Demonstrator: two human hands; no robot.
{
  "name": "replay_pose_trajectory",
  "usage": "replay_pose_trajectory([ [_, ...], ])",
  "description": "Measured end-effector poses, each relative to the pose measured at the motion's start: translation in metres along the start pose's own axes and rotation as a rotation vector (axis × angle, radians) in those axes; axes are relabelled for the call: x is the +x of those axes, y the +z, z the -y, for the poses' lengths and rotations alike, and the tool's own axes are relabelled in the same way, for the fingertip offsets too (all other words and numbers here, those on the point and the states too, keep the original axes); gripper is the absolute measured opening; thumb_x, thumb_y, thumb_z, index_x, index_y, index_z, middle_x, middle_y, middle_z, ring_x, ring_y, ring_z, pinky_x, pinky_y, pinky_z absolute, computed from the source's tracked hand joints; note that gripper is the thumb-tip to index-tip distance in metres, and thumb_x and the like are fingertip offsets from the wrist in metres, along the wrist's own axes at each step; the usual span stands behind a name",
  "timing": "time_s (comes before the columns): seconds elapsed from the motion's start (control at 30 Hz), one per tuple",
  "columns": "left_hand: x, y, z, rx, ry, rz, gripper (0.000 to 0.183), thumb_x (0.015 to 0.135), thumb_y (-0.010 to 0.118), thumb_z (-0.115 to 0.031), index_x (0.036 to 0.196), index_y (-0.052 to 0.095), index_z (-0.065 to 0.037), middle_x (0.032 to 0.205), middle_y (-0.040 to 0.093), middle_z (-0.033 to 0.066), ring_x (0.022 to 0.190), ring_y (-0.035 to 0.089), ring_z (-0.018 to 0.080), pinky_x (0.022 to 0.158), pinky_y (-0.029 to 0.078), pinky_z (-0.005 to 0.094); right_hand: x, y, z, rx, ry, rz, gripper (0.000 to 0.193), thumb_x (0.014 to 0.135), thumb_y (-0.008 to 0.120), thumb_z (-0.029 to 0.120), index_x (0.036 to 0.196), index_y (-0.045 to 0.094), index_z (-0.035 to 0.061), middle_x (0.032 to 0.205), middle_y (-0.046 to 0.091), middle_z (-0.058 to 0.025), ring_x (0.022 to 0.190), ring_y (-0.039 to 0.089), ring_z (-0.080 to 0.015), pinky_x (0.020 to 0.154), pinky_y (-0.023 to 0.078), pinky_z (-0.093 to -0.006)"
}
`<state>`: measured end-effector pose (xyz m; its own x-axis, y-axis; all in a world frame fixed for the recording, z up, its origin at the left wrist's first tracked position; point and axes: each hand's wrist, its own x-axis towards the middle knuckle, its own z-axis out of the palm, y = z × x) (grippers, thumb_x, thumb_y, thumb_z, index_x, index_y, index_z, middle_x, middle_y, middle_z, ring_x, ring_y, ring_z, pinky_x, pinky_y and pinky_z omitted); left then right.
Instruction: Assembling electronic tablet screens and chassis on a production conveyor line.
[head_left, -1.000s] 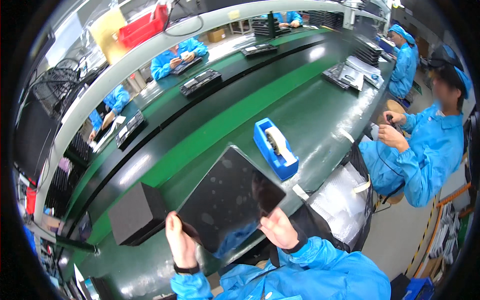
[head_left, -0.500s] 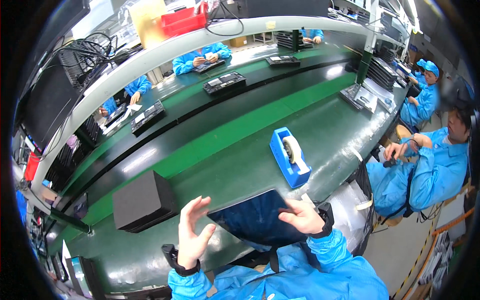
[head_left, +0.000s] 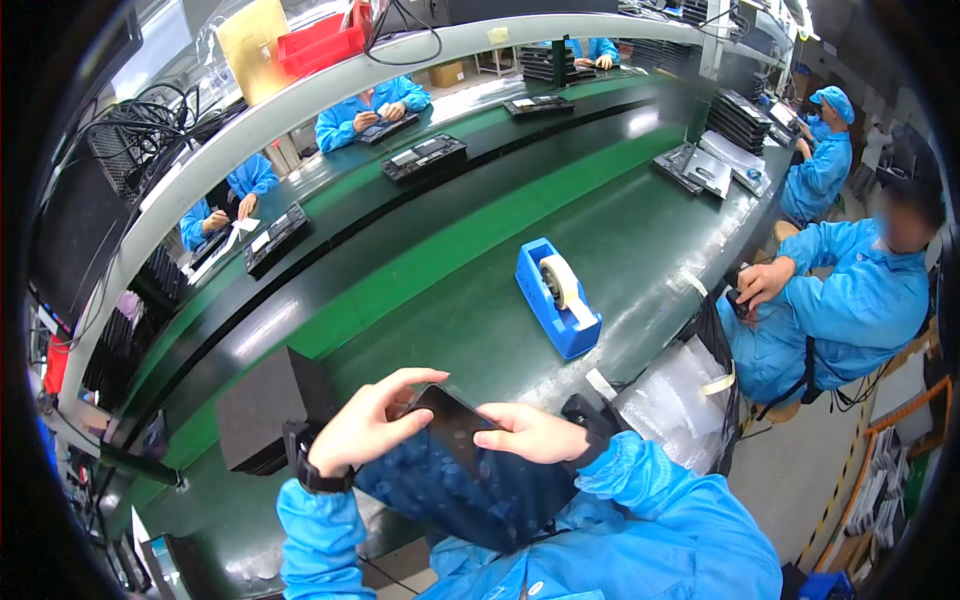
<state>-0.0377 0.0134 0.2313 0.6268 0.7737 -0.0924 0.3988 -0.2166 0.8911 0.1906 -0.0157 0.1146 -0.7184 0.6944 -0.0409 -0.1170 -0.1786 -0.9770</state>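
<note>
A dark glossy flat panel [head_left: 455, 425], like a tablet screen, is held tilted over my lap. My left hand [head_left: 375, 425] grips its left edge, thumb on the front and fingers curled behind the far corner. On the opposite edge my right hand [head_left: 535, 432] closes with its thumb lying on the panel's face; its other fingers are partly hidden. Beneath the panel shows a dark blue speckled surface [head_left: 470, 500], perhaps cloth over my legs. Black straps with small devices circle both my wrists.
Ahead stands a blue tape dispenser [head_left: 558, 298] on the green bench [head_left: 430, 310]. A stack of black foam blocks [head_left: 275, 410] sits left. Bubble wrap bags [head_left: 680, 395] lie right, beside a seated co-worker [head_left: 840, 310]. Black laptop-like units [head_left: 425, 158] line the far belt, where others work.
My left hand has come onto the panel's left edge, where it was apart before. The panel has shifted left and tilted differently. The view has moved slightly.
</note>
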Motion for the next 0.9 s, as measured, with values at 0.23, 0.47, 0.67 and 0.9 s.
replay_pose_trajectory([
  [0.23,0.02,-0.006,0.061,-0.097,-0.071,0.117,0.026,0.092,0.058,-0.015,0.117,0.055,-0.008,0.076,0.056,-0.0047,0.06,0.044,0.002,0.054,0.037,0.0202,0.016,0.013,-0.033,0.38,-0.061,0.002,0.037,0.098,0.051,0.021,0.129,0.048,0.0,0.119,0.056,-0.0001,0.109,0.049,-0.0076,0.097,0.038,-0.0268],
  [0.47,0.024,0.013,0.084,-0.06,-0.317,0.181,0.028,0.094,0.056,-0.012,0.121,0.05,-0.01,0.078,0.06,-0.0012,0.066,0.054,0.0037,0.056,0.043,0.0202,0.02,0.007,-0.076,0.404,0.051,-0.053,0.033,0.098,0.052,0.026,0.119,0.054,0.0016,0.11,0.059,-0.0003,0.102,0.051,-0.0085,0.092,0.04,-0.0258],
  [0.67,0.022,0.028,0.127,-0.383,-0.275,0.134,0.025,0.093,0.057,-0.011,0.118,0.05,-0.01,0.071,0.055,-0.004,0.058,0.047,0.0023,0.049,0.036,0.0196,-0.012,-0.005,-0.041,-0.351,0.098,-0.465,0.031,0.092,0.057,0.025,0.111,0.057,0.0002,0.096,0.064,-0.01,0.091,0.06,-0.0171,0.08,0.048,-0.0312],
  [0.9,0.012,0.031,0.134,-0.396,-0.265,0.115,0.024,0.093,0.057,-0.009,0.116,0.051,-0.01,0.065,0.049,-0.0074,0.053,0.039,0.0006,0.045,0.03,0.02,-0.039,-0.149,0.018,-1.216,0.115,-1.325,0.033,0.087,0.058,0.033,0.09,0.068,0.0019,0.09,0.063,-0.0202,0.086,0.06,-0.0372,0.076,0.048,-0.0446],
])
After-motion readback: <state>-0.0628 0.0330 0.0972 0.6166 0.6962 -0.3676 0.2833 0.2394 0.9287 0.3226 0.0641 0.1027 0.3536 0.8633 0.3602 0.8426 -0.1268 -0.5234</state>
